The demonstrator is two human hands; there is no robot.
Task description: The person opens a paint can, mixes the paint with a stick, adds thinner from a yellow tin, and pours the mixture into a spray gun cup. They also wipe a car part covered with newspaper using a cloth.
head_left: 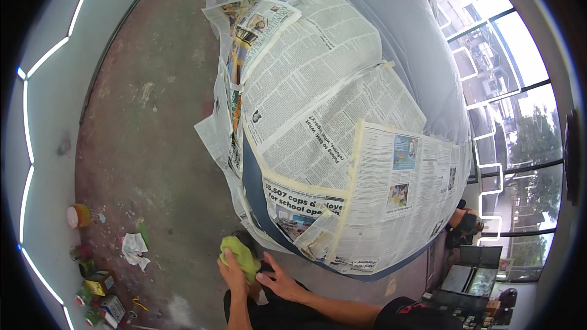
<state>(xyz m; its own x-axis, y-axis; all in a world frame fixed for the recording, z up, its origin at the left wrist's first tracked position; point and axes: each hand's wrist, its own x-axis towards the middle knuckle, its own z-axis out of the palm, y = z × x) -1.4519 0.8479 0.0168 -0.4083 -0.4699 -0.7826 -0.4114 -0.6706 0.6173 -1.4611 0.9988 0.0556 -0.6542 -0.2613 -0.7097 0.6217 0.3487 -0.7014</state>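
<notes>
A yellow-green cloth [239, 258] is bunched in my left hand [234, 276], whose fingers are wrapped round it. My right hand [282, 282] is just to the right, thumb and forefinger curled about a small dark thing I cannot make out. Both hands are low beside the dark blue edge [260, 198] of a large rounded body, probably a vehicle. Newspaper sheets [312, 73] cover much of it, joined with pale yellow masking tape [353, 189]. Clear plastic sheeting [422, 55] drapes over the far and right parts.
Stained concrete floor [147, 146] runs along the left. A crumpled white paper [134, 250], an orange-yellow round item [78, 216] and several boxes and cans [101, 282] lie near the left wall. On the right are a person [463, 223], dark chairs [468, 278] and large windows [529, 134].
</notes>
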